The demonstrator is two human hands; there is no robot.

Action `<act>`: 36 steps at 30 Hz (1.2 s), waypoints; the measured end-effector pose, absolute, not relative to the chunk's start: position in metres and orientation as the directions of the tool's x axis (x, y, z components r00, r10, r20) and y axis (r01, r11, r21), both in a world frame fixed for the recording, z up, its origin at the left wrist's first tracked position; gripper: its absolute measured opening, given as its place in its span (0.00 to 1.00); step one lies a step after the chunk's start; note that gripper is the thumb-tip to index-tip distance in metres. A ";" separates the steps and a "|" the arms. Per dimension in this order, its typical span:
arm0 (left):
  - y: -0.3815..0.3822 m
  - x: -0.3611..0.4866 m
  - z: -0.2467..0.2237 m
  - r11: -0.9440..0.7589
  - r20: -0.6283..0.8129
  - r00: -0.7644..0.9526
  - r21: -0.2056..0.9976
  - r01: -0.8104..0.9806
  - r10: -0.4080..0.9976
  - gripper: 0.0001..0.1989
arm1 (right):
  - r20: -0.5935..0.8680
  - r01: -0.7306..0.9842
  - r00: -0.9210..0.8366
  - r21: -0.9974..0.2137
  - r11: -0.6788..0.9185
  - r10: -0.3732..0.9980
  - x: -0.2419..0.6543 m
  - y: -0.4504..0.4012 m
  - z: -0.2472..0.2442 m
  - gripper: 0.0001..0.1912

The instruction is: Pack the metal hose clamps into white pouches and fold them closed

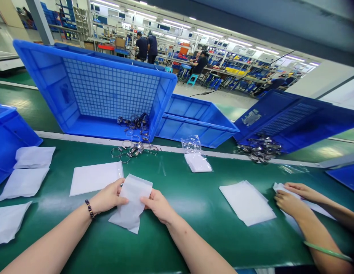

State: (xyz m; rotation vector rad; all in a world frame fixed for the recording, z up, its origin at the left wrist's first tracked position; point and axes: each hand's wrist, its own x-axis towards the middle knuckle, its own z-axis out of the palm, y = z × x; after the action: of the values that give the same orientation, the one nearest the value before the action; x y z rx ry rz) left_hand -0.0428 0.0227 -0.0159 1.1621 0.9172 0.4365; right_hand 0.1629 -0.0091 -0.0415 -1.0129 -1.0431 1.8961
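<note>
My left hand (109, 196), with a dark beaded bracelet on its wrist, grips the left side of a white translucent paper bag (133, 199). The right edge of that bag is pinched by my right hand (156, 203). Its lower part is folded and hangs just over the green table (165, 247). Behind my left hand lies a stack of flat white sheets or bags (93, 177). Metal ring clamps (136, 149) are piled beyond the bag, at the front of a tipped blue crate (108, 127). Whether anything is inside the bag I cannot tell.
Filled white bags (26, 182) lie at the left beside a blue bin (11, 133). A clear plastic packet (197, 160) sits behind. At the right, another person's hands (297, 198) hold white paper near a white stack (248, 201) and more clamps (259, 148).
</note>
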 end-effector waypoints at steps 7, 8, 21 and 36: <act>0.020 -0.043 -0.009 0.304 -0.436 0.628 0.900 0.313 0.645 0.09 | -0.300 -0.130 -0.483 -0.905 -0.405 0.823 0.162 -0.012 -0.042 0.22; 0.020 -0.043 -0.008 0.319 -0.435 0.637 0.900 0.296 0.636 0.09 | -0.294 -0.140 -0.485 -0.904 -0.405 0.824 0.162 -0.012 -0.041 0.22; 0.015 -0.035 -0.009 0.224 -0.395 0.566 0.910 0.350 0.723 0.14 | -0.245 -0.264 -0.386 -0.894 -0.361 0.890 0.162 -0.011 -0.040 0.21; 0.019 -0.036 -0.009 0.480 -0.403 0.576 0.877 0.020 0.711 0.21 | -0.313 -0.309 -0.276 -0.866 -0.392 0.909 0.162 -0.006 -0.036 0.22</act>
State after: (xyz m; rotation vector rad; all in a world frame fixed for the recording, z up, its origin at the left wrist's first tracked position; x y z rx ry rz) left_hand -0.0358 0.0190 -0.0086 0.9933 0.8717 0.4941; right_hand 0.1617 -0.0056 -0.0362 -1.0659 -0.8795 1.7938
